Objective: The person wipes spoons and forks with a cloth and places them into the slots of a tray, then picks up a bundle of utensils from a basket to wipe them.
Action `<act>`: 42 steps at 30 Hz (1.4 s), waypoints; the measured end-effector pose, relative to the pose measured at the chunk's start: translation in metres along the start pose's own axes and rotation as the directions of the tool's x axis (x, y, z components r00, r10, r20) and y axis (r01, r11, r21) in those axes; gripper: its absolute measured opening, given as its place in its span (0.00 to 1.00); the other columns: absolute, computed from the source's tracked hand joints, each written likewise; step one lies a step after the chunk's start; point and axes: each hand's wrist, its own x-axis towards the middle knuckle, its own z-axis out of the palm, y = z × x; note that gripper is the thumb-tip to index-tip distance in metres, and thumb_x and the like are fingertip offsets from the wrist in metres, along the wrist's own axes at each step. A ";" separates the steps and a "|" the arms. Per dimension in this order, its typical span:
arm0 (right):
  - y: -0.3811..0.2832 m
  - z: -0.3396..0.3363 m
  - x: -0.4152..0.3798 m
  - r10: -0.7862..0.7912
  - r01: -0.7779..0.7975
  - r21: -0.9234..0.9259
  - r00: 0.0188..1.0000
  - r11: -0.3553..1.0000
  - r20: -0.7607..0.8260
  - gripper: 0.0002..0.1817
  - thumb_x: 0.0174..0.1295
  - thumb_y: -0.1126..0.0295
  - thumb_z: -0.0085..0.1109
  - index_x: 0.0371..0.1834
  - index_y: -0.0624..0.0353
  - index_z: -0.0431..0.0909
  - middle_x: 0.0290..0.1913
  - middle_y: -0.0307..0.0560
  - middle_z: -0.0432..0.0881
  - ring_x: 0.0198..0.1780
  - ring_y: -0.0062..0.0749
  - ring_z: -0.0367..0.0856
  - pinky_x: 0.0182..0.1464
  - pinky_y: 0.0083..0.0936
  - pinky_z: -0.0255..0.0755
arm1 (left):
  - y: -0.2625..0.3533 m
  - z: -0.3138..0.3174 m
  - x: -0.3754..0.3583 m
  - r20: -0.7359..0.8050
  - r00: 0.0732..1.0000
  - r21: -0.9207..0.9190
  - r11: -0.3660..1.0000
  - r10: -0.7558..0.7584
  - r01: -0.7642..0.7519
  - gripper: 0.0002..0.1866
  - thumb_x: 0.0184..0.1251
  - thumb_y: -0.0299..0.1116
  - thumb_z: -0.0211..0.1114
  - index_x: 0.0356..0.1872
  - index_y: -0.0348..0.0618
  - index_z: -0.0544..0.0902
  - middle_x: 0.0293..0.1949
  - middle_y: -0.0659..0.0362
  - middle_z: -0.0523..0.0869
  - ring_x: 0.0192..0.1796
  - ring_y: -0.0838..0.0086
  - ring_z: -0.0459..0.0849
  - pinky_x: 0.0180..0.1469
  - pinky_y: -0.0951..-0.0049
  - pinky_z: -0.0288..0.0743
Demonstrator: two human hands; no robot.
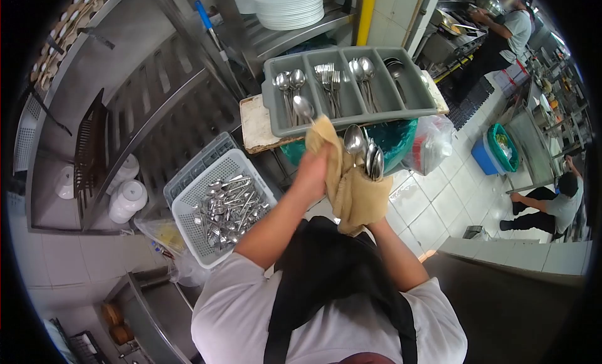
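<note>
My left hand (317,166) is closed round part of a tan cloth (364,203), and a spoon (303,107) sticks out of that part over the tray's near left edge. My right hand is mostly hidden beneath the cloth, gripping a bunch of spoons (374,160) through it, bowls up. Just beyond both hands lies a grey cutlery tray (351,121). Its compartments hold, from left to right, spoons (290,82), forks (328,79), more spoons (362,70) and a few dark-looking spoons (394,66).
A white perforated basket (188,229) of jumbled cutlery stands to my left. White plates (288,10) are stacked behind the tray. White cups (128,201) sit on the left rack. One person (517,31) works at the far right; another (561,201) is low down at right, near a blue bin (486,156).
</note>
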 end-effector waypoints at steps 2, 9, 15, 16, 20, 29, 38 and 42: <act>0.008 0.001 -0.006 0.080 -0.165 0.325 0.962 0.931 0.261 0.16 0.62 0.70 0.55 0.53 0.59 0.71 0.47 0.44 0.77 0.46 0.27 0.77 0.46 0.27 0.73 | 0.015 -0.009 0.007 0.062 0.995 -0.130 0.987 -0.084 0.091 0.19 0.75 0.40 0.44 0.58 0.40 0.70 0.50 0.56 0.79 0.52 0.66 0.78 0.55 0.63 0.73; -0.019 -0.008 -0.008 0.151 -0.180 0.039 0.909 0.983 0.389 0.22 0.60 0.66 0.58 0.58 0.59 0.68 0.51 0.47 0.75 0.52 0.34 0.75 0.53 0.35 0.70 | -0.028 0.001 0.020 -0.060 0.955 0.086 0.955 0.290 -0.285 0.13 0.70 0.29 0.51 0.54 0.41 0.73 0.48 0.57 0.80 0.49 0.67 0.80 0.53 0.64 0.75; -0.018 -0.038 -0.003 0.324 -0.358 0.046 0.887 0.933 0.329 0.19 0.56 0.66 0.61 0.50 0.60 0.73 0.44 0.45 0.79 0.47 0.30 0.77 0.47 0.31 0.71 | 0.014 -0.035 0.021 0.161 0.949 0.116 0.949 0.272 -0.292 0.17 0.62 0.21 0.53 0.53 0.39 0.73 0.47 0.57 0.80 0.46 0.67 0.81 0.50 0.68 0.77; -0.036 -0.045 0.006 0.379 -0.348 -0.160 0.889 0.924 0.256 0.17 0.57 0.66 0.61 0.47 0.60 0.74 0.41 0.43 0.79 0.44 0.28 0.78 0.44 0.28 0.71 | 0.029 -0.041 0.013 0.250 0.954 0.294 0.925 0.168 -0.240 0.17 0.60 0.20 0.54 0.52 0.39 0.74 0.46 0.57 0.81 0.46 0.67 0.81 0.50 0.68 0.77; -0.051 -0.087 0.020 0.168 -0.031 -0.340 0.908 0.940 0.383 0.11 0.55 0.67 0.61 0.36 0.61 0.75 0.30 0.41 0.78 0.33 0.25 0.75 0.34 0.26 0.69 | 0.046 -0.041 -0.009 0.528 0.719 0.846 0.212 -0.452 -0.488 0.15 0.53 0.21 0.60 0.44 0.40 0.79 0.39 0.55 0.84 0.42 0.73 0.81 0.48 0.72 0.74; -0.028 -0.031 -0.007 0.009 -0.009 0.089 1.000 0.996 0.005 0.08 0.56 0.68 0.60 0.33 0.61 0.74 0.25 0.39 0.75 0.26 0.20 0.71 0.29 0.25 0.69 | 0.040 0.004 0.005 0.046 0.909 -0.161 0.901 0.415 -0.403 0.15 0.59 0.20 0.52 0.47 0.39 0.77 0.39 0.61 0.83 0.45 0.68 0.82 0.49 0.68 0.76; -0.036 0.001 -0.001 0.335 -0.457 0.784 0.881 0.420 0.334 0.15 0.62 0.70 0.58 0.50 0.59 0.71 0.36 0.43 0.78 0.32 0.27 0.78 0.32 0.23 0.76 | -0.011 0.018 0.017 0.380 0.831 -0.543 0.825 0.406 -0.155 0.09 0.67 0.35 0.55 0.44 0.46 0.76 0.37 0.61 0.81 0.40 0.76 0.80 0.45 0.75 0.74; -0.047 0.008 0.004 0.164 -0.157 0.127 0.985 0.979 -0.048 0.15 0.61 0.72 0.58 0.50 0.60 0.71 0.34 0.41 0.78 0.34 0.24 0.78 0.34 0.21 0.76 | -0.043 0.004 0.014 0.157 0.765 0.523 0.604 0.625 -0.601 0.14 0.68 0.33 0.55 0.52 0.42 0.73 0.44 0.58 0.81 0.48 0.71 0.79 0.51 0.71 0.73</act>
